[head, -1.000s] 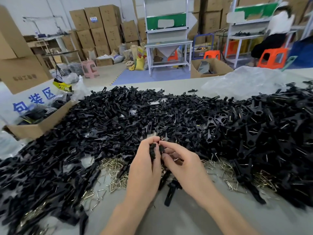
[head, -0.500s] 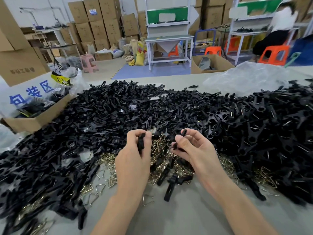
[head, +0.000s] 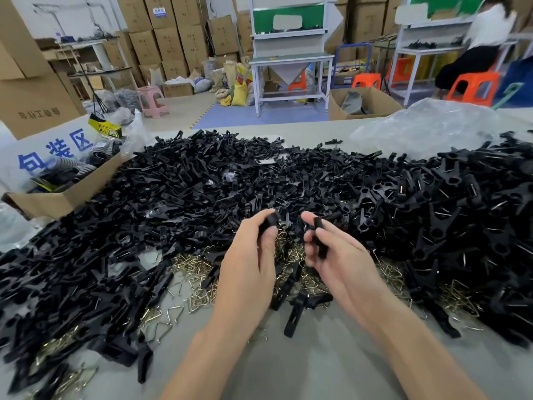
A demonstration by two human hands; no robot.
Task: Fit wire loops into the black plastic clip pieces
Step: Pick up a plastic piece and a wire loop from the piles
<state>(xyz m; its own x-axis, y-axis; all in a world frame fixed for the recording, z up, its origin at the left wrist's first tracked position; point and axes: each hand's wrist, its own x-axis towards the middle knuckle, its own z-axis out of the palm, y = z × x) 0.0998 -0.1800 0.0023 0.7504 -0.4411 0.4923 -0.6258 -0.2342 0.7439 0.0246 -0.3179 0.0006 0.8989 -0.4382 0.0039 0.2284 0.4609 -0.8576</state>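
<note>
A wide heap of black plastic clip pieces covers the grey table. Brass-coloured wire loops lie in a loose pile at the heap's near edge, partly under my hands. My left hand grips one black clip piece between thumb and fingers. My right hand pinches another black clip piece, held upright. The two hands are a short gap apart above the loops. A few single clip pieces lie on the table just below my hands.
An open cardboard box with dark items stands at the table's left. A crumpled clear plastic bag lies at the back right. Stacked cartons, workbenches and stools fill the room behind; a person sits at the far right.
My hands were pressed together on one piece a second ago. They have drawn apart, each now holding a separate black piece, and have risen slightly towards the heap.
</note>
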